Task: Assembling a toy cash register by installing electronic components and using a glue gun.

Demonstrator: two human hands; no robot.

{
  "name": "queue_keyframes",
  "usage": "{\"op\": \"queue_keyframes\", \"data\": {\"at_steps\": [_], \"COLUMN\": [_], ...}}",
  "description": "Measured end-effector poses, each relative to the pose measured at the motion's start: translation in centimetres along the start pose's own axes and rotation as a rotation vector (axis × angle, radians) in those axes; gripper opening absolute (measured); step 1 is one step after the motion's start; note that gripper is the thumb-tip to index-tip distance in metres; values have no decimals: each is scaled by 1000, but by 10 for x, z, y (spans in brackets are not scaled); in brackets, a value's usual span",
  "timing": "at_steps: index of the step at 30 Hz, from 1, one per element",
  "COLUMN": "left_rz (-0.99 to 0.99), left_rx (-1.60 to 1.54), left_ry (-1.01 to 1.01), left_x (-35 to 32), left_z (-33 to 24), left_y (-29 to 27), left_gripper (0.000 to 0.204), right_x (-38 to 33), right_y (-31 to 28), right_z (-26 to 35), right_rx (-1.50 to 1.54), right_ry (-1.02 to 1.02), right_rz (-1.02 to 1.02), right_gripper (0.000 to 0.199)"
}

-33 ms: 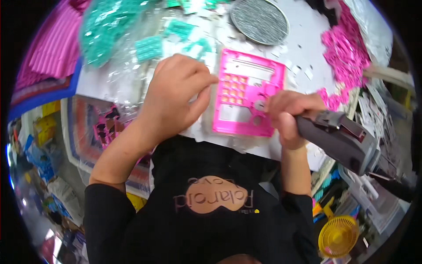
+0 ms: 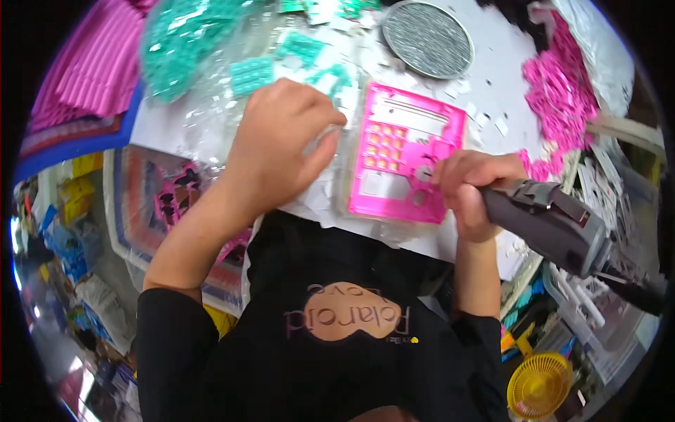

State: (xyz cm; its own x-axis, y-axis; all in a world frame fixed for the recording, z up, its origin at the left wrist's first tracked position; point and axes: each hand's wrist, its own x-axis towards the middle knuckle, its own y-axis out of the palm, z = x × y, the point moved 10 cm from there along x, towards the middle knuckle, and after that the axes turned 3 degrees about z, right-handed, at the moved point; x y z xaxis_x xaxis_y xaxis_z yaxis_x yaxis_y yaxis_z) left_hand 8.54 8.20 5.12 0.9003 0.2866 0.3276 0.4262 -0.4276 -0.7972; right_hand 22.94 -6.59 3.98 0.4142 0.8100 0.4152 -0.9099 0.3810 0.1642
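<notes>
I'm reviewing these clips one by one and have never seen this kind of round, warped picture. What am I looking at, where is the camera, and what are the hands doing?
No machine here: a person works with bare hands. The camera sits on the person's head and looks down through a fisheye lens, so straight edges bend and the picture is round. The forearms come in from below, over the black shirt.

The right hand grips a grey power tool, its tip at a pink plastic panel with rows of holes. The left hand rests on clear plastic wrap beside the panel.

On the white table also lie teal parts, a heap of pink parts and a round grey disc. A yellow fan stands lower right.
</notes>
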Motion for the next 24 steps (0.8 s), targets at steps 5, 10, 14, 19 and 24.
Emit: {"op": "queue_keyframes", "data": {"at_steps": [5, 10, 14, 19, 24], "left_rz": [2, 2, 36, -63, -63], "left_rx": [382, 630, 748, 328, -223], "left_ry": [-173, -184, -203, -97, 221], "left_x": [-23, -18, -16, -17, -6], "left_z": [83, 93, 99, 67, -35], "left_y": [-46, -50, -36, -50, -28], "left_gripper": [21, 30, 32, 31, 34], "right_x": [13, 54, 60, 4, 14], "right_y": [-18, -42, -72, -64, 33], "right_z": [25, 69, 77, 145, -17], "right_rx": [161, 185, -193, -822, 44], "right_ry": [-34, -54, -58, -501, 610], "right_rz": [-59, 136, -159, -473, 220], "right_gripper": [37, 35, 41, 41, 46]}}
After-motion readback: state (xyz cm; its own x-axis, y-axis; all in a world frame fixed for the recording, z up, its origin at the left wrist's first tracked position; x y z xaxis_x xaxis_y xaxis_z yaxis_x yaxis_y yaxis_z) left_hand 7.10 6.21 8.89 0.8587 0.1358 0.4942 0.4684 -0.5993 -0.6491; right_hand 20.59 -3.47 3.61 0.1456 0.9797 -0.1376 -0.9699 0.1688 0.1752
